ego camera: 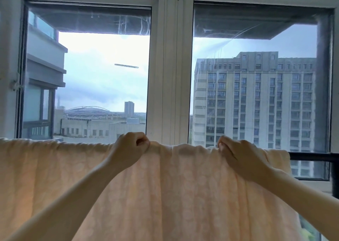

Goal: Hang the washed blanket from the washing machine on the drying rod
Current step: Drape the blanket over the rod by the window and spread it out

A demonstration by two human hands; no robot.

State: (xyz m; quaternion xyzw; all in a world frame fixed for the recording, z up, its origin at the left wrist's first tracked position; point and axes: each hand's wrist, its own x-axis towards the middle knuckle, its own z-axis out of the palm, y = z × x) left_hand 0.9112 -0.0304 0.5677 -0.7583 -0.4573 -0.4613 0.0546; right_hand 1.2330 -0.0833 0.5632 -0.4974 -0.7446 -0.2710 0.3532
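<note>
A pale peach blanket hangs draped over a horizontal drying rod, filling the lower half of the view. The dark rod shows bare only at the right, past the blanket's edge. My left hand grips the blanket's top fold near the middle, fingers curled round it. My right hand pinches the same bunched top fold a little further right. The fold between the two hands is wrinkled.
Directly behind the rod stands a large window with a white central frame. A dark upright post joins the rod at the far right. Buildings and sky lie outside the glass.
</note>
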